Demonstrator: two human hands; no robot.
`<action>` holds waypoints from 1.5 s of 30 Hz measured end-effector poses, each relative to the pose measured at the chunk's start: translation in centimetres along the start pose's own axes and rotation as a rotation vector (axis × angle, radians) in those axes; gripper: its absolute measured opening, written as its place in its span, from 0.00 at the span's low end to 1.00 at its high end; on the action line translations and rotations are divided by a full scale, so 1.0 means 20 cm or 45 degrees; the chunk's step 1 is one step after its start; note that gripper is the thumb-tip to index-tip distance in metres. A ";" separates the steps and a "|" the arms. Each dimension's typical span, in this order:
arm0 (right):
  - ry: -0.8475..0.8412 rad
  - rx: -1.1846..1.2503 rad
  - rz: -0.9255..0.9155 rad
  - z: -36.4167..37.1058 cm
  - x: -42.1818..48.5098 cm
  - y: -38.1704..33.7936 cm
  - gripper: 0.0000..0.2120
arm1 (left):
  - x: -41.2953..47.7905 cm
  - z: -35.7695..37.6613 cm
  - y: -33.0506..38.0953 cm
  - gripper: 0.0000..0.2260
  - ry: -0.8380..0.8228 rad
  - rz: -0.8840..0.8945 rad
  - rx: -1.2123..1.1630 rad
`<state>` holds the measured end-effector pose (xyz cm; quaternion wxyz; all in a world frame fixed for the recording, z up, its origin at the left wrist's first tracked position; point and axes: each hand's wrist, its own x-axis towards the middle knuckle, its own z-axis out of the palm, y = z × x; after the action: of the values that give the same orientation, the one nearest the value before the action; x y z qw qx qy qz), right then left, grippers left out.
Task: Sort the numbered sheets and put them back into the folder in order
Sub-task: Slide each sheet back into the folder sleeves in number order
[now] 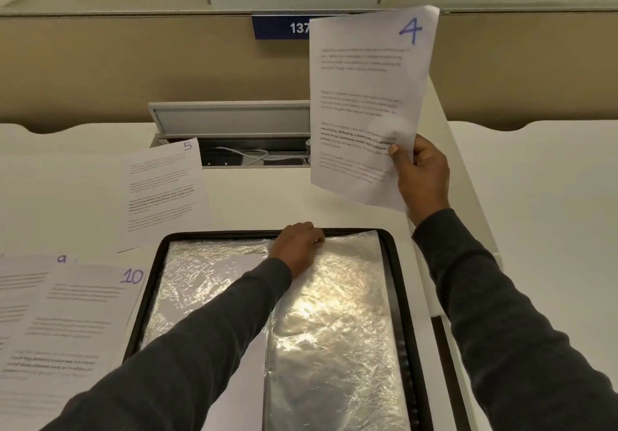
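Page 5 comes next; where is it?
Head view: sheet 5 lies flat on the desk, left of centre, just beyond the top-left corner of the open folder.

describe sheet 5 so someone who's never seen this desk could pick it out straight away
Start at the open black folder on the white desk. Just beyond its far left corner, sheet 5 lies flat and alone. A purple handwritten 5 marks its top right corner, unlike the overlapping sheet 9 and sheet 10 nearer left, or sheet 4 held up in the right hand.
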<state>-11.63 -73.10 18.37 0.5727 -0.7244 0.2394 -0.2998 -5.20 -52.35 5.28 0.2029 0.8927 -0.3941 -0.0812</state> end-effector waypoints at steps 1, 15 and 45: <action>-0.010 0.025 -0.019 0.02 0.00 -0.02 0.06 | -0.01 -0.01 0.01 0.06 0.021 0.004 -0.014; -0.158 0.614 0.358 0.26 -0.11 -0.02 0.09 | -0.10 -0.02 0.08 0.04 0.223 0.172 -0.075; -0.036 0.642 0.678 0.24 -0.22 0.27 0.07 | -0.12 0.01 0.11 0.07 0.089 0.072 -0.153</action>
<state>-11.33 -68.00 11.63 0.7944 -0.4768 0.3304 -0.1798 -8.44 -51.94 5.98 0.2722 0.8696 -0.4063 -0.0676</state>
